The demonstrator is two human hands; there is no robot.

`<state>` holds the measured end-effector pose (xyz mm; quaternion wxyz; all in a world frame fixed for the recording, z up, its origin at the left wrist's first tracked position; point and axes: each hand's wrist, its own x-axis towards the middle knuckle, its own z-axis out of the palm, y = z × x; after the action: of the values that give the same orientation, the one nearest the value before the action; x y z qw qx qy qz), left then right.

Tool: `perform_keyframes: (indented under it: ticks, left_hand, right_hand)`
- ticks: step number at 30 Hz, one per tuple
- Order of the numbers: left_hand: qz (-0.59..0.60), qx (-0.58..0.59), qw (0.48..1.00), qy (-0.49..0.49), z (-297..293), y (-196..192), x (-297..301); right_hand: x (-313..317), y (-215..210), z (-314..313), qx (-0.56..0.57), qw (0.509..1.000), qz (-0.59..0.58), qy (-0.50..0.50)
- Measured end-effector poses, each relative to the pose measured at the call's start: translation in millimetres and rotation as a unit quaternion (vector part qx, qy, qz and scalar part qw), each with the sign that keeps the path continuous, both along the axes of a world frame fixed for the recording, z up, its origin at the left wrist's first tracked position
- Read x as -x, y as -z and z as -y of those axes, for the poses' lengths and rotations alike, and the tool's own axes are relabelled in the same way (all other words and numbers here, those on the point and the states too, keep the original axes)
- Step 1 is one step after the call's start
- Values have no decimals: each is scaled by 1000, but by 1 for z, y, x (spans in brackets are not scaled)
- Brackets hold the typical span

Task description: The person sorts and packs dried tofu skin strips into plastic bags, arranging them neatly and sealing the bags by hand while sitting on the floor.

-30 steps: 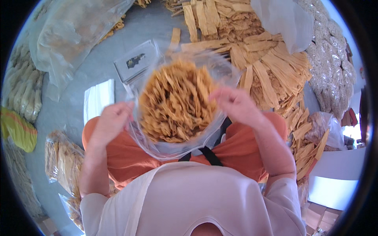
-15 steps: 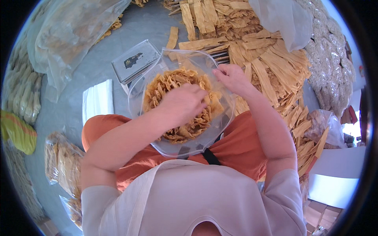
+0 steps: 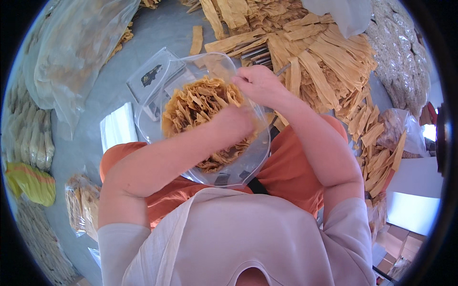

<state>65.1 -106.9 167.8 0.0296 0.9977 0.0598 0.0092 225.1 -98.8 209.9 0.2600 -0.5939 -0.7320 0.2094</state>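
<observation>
A clear plastic bag [image 3: 260, 155] stands wide open between my legs. Wavy, tan dried strips [image 3: 200, 97], resembling dried tofu skin, are packed on edge inside it. My right hand [image 3: 257, 85] pinches the bag's upper right rim, its fingers curled over the plastic. Inside the bag, my left hand [image 3: 234, 124] reaches across to the right side of the packed strips. It is smeared by motion and its fingers are mostly hidden, so whether it grips any strip does not show.
Loose flat strips lie in a big pile [image 3: 324, 62] at the upper right. A grey metal-topped box [image 3: 150, 78] sits behind the bag, near white folded sheets [image 3: 118, 126]. Filled clear bags [image 3: 83, 200] and a yellow bag [image 3: 31, 183] lie left. White plastic sheeting [image 3: 86, 52] covers something upper left.
The bag has shifted left and leans a little, with my right hand moving left and up along with it. My left hand has moved slightly right and down along the packed strips.
</observation>
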Motion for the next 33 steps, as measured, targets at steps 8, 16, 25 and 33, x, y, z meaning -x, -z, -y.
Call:
perform_keyframes:
  ticks: [8, 16, 25, 33]
  left_hand:
    - [78, -39, 996, 16, -5, -11, 2]
    - [-89, 55, 993, 55, 1, -9, -11]
    - [6, 47, 995, 88, 8, 36, 4]
    - [-129, -69, 989, -22, 18, 46, -15]
  right_hand:
    - [-5, -17, 12, 76, 994, 47, 61]
    - [11, 1, 19, -68, 996, 9, -55]
    - [9, 0, 20, -28, 999, -28, -32]
    - [29, -3, 16, 59, 997, -37, 18]
